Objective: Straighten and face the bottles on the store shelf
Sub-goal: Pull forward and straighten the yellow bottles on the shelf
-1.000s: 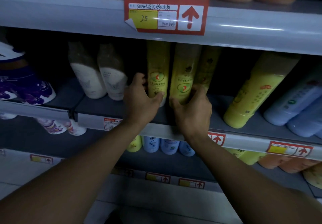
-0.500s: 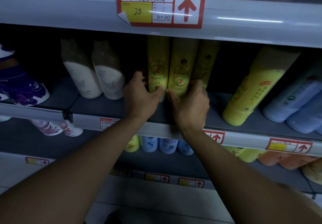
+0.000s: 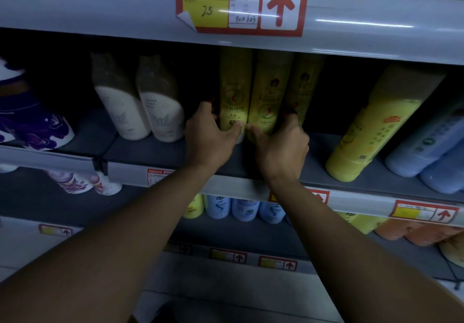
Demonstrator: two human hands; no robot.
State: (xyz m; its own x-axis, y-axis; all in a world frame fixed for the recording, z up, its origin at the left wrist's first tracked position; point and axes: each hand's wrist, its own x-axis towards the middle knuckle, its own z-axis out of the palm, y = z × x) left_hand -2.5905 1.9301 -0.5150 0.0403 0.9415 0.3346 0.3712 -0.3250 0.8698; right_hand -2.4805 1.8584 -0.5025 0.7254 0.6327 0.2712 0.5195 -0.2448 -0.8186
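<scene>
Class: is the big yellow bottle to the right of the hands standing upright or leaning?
Leaning. The big yellow bottle slants, its top tilted rightward, while the yellow bottles between the hands stand straight.

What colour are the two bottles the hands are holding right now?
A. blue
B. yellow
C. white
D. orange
B: the left hand wraps the left yellow bottle and the right hand wraps the right yellow bottle; the white bottles stand apart to the left, untouched.
</scene>
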